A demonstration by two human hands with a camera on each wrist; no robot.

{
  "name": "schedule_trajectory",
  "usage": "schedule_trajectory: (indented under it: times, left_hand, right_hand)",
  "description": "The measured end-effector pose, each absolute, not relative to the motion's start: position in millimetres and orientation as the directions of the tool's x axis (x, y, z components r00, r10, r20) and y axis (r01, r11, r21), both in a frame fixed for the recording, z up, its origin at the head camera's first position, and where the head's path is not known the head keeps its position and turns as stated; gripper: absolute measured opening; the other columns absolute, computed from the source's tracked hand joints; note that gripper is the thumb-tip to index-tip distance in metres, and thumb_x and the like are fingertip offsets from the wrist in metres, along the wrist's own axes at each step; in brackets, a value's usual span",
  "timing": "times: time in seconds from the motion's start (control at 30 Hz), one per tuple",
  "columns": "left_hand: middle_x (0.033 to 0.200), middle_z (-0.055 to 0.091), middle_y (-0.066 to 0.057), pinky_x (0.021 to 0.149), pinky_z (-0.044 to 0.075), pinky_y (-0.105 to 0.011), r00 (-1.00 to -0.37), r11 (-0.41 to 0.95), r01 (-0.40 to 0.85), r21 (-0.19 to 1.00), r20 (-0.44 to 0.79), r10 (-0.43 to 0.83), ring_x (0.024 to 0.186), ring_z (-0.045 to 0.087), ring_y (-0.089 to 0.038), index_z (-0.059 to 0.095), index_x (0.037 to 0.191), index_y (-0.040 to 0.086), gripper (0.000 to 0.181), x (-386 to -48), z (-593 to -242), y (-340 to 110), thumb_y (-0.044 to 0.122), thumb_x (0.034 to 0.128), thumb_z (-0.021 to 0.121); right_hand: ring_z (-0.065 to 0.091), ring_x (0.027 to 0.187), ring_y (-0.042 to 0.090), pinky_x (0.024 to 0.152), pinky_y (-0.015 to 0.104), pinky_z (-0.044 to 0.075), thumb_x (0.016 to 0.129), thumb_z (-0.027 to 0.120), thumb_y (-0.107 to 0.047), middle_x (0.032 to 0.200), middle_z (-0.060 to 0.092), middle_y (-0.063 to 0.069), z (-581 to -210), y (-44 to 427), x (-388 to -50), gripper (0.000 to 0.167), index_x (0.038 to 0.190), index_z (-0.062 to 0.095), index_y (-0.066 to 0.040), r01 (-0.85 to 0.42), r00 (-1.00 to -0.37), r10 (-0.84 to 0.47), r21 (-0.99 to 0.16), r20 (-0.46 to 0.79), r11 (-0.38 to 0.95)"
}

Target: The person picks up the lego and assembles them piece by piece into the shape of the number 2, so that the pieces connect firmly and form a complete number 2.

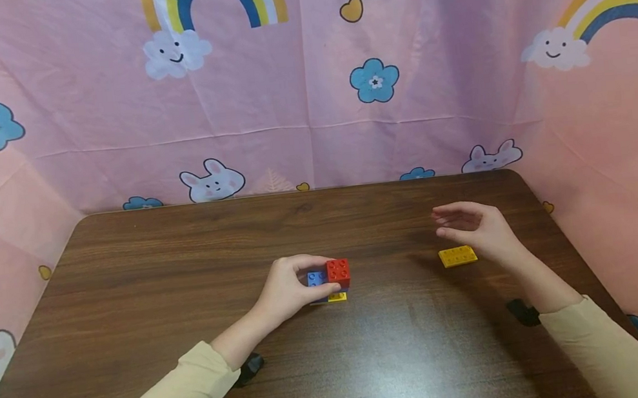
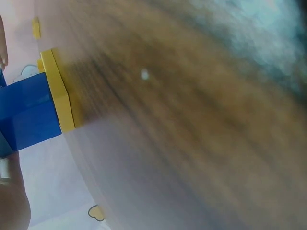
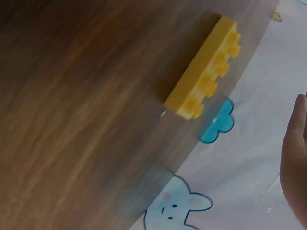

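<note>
Near the table's middle my left hand grips a small stack of toy building bricks between thumb and fingers. A square red brick tops its right side. Beside and below that shows a blue brick, and a flat yellow brick forms the bottom. The left wrist view shows the blue side above the yellow base. My right hand hovers with nothing in it, fingers loosely bent, just above another flat yellow brick. That brick lies studs up on the table, apart from the fingers.
The brown wooden table has rounded far corners. A pink printed cloth hangs behind it and along both sides. Dark wrist-worn pieces show under the left wrist and beside the right wrist.
</note>
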State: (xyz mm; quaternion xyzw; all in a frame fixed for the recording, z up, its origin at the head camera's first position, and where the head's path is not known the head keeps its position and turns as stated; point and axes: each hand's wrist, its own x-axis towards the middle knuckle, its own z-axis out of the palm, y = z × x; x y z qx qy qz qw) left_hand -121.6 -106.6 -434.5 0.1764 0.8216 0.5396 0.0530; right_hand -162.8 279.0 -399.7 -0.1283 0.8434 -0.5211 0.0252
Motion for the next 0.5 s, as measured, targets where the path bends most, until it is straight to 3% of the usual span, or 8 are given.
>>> schedule_trajectory:
  times: [0.23, 0.5]
  left_hand:
    - [0.120, 0.080, -0.011, 0.088, 0.061, -0.024, -0.933, 0.351, 0.227, 0.909, 0.099, 0.347, 0.112, 0.073, -0.025, 0.080, 0.120, 0.006, 0.039, -122.3, -435.3, -106.2, 0.016, 0.0839, 0.092]
    - [0.121, 0.079, -0.012, 0.091, 0.064, -0.034, -0.935, 0.348, 0.221, 0.911, 0.096, 0.342, 0.112, 0.073, -0.027, 0.080, 0.120, 0.005, 0.039, -121.5, -435.7, -106.6, 0.015, 0.0841, 0.092]
  right_hand:
    - [0.074, 0.101, -0.005, 0.087, 0.011, 0.058, 0.098, 0.079, -0.013, 0.115, 0.074, -0.027, -404.1, 294.5, -161.3, 0.042, 0.134, 0.067, 0.005, -0.182, -0.972, -0.222, -0.859, 0.082, 0.479]
    - [0.074, 0.104, -0.003, 0.085, 0.011, 0.058, 0.097, 0.079, -0.010, 0.122, 0.076, -0.017, -408.8, 309.3, -158.4, 0.042, 0.135, 0.066, 0.004, -0.190, -0.972, -0.220, -0.836, 0.086, 0.515]
